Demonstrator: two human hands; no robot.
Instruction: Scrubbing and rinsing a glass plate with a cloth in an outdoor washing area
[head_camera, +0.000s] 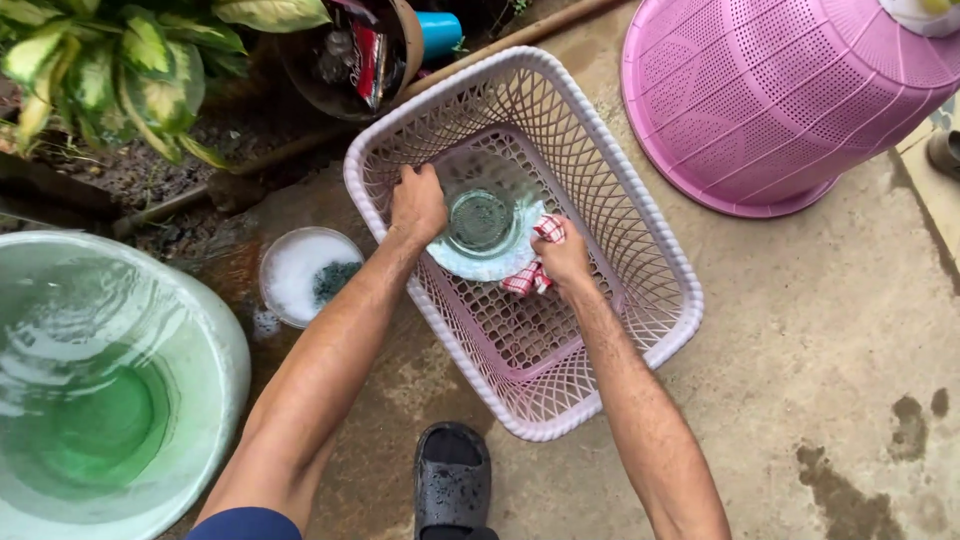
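At frame centre, the left hand (417, 203) should keep its fingers curled on the glass bowl (483, 225) rim, steadying it inside the pale basket (640, 225), while the right hand (563, 255), bunched around a red-checked cloth (527, 279), wipes evenly.

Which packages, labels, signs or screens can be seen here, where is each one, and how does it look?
Wrappers: crumpled, red and silvery, inside the brown pot at the top, behind the pink basket; details too small to tell.
No signs, screens or other labels show.
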